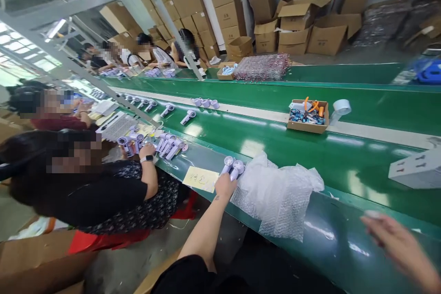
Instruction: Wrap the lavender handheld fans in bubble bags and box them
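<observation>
My left hand [224,185] reaches out to the near edge of the green conveyor belt [337,156] and closes on two small lilac handheld fans [233,167]. Right beside them lies a pile of clear bubble-wrap bags [279,193]. My right hand [399,245] hangs blurred over the belt's near edge at the lower right, fingers loosely stretched with nothing in them. A yellow paper note [200,178] lies on the belt just left of my left hand.
A co-worker in black [103,193] sits at my left, hand on more lilac fans [168,146]. Further fans [188,116] ride the belt. A cardboard box of tools [308,116], a tape roll [341,107] and a white box [416,170] sit farther right. Stacked cartons [296,14] line the wall.
</observation>
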The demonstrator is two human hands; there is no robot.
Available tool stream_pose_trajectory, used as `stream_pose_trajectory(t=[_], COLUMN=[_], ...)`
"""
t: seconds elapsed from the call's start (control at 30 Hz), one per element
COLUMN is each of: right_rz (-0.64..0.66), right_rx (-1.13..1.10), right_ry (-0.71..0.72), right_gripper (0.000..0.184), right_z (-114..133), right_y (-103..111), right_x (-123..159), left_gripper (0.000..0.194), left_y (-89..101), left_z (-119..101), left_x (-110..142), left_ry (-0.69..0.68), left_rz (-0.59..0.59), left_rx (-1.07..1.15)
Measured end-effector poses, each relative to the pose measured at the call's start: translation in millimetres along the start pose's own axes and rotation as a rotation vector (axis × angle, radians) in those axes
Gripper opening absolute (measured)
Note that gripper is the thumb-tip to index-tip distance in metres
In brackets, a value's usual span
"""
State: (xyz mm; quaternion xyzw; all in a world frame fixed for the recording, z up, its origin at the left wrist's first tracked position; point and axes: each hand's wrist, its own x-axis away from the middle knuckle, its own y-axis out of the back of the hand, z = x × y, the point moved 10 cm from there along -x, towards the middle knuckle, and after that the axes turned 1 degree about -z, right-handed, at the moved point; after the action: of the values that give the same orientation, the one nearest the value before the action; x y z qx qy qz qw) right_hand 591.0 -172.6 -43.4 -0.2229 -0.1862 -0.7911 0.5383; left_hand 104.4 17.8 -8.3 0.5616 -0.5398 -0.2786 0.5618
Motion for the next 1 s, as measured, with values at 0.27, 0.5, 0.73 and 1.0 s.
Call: stream_pose_trajectory(t=[0.27, 0.5, 0.73, 1.0], right_rz=[0.361, -0.15, 0.012, 0.309], right_rx=[-0.571, -0.57, -0.591, -0.662], right_ry=[-0.134, -0.175, -0.245, -0.232], right_gripper=[0.054, 0.04, 0.047, 0.049], right_z=[1.3, -17.8, -48.8, -32.4], right_y=[-213.0, -83.9, -54.3, -122.1], right_x=[64.6, 45.6, 106.3, 141.6], left_gripper=[0.036, 0.027, 0.019, 0.017], left_y=[-44.7, -124.5, -142.8, -110.3], left_z=[-104.8, -162.8, -177.3, -212.4], left_x=[121.9, 224.7, 208.8, 208.8], left_ry=[-0.329, -1.355, -1.439, -0.9], left_rz=[0.546, 0.497, 0.434, 0.798], left_rx=[0.648, -0.164, -0.419, 0.465])
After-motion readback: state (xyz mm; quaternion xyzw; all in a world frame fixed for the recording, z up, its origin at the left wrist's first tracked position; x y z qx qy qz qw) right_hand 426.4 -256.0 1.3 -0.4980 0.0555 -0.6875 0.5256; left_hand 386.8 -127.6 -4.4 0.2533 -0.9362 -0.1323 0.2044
